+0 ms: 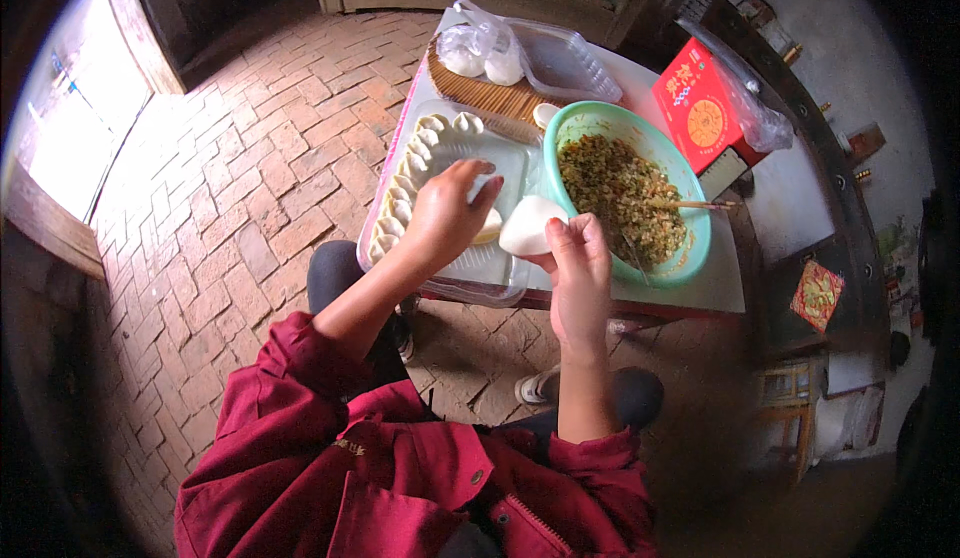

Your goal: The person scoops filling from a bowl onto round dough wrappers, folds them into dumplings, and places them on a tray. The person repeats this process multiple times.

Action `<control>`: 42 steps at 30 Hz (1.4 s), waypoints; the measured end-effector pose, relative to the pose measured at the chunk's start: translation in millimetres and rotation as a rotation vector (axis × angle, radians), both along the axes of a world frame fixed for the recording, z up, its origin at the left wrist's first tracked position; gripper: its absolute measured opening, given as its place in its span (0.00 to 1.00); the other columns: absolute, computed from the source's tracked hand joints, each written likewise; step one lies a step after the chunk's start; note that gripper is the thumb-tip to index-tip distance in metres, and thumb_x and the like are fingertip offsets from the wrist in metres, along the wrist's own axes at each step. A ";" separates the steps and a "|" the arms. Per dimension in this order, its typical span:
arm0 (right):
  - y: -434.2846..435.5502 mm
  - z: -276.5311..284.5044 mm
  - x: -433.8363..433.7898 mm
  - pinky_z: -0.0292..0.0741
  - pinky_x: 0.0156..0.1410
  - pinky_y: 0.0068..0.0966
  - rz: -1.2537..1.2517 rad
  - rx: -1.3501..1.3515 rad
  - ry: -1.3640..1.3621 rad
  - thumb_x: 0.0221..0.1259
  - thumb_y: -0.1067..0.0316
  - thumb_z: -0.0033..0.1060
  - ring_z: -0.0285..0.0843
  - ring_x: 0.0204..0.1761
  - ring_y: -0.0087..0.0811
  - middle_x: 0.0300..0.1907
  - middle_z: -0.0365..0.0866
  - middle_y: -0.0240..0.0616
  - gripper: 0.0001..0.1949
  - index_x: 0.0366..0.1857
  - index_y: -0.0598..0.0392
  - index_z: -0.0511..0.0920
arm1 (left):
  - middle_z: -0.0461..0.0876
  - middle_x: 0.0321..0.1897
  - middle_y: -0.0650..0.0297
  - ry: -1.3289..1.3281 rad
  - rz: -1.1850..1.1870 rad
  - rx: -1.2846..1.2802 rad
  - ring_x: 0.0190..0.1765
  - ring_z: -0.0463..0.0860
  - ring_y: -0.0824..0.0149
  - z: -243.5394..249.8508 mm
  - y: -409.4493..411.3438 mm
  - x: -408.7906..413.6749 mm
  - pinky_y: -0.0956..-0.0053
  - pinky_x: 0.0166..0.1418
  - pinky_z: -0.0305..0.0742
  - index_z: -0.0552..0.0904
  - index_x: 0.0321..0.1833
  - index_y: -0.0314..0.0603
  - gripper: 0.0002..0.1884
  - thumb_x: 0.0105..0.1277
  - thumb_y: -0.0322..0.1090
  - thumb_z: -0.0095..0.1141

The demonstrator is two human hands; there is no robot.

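Note:
In my right hand (581, 265), a round white dough wrapper (529, 228) is pinched at its edge between thumb and fingers, near the rim of a green plastic bowl (553, 134). Chopped filling (622, 198) lies in the bowl, with chopsticks (686, 204) resting in it. My left hand (450, 205) hovers over a clear plastic tray (517, 157), thumb and fingers apart with nothing seen between them. Folded dumplings (401, 187) line the tray's left side and far corner. Beneath my left hand, a pale rounded piece (490, 228) is partly hidden.
Behind the tray, a slatted mat (487, 97) bears bagged dough balls (480, 55). Another clear container (566, 55) leans there. A red box (694, 100) and a phone (721, 172) lie right of the bowl on the white table (720, 280). Brick floor (247, 205) surrounds it.

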State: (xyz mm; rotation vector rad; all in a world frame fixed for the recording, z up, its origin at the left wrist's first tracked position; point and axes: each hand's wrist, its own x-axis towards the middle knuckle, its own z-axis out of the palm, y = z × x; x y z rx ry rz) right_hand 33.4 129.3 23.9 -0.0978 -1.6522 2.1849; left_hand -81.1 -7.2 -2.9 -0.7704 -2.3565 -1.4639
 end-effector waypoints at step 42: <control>193.6 51.4 -0.9 0.75 0.39 0.37 0.106 1.028 -0.132 0.72 0.69 0.56 0.82 0.34 0.43 0.30 0.80 0.45 0.07 0.39 0.61 0.73 | 0.84 0.54 0.57 -1.587 -0.489 0.676 0.57 0.84 0.61 1.6 33.5 77.2 0.62 0.65 0.77 0.78 0.62 0.33 0.17 0.76 0.36 0.53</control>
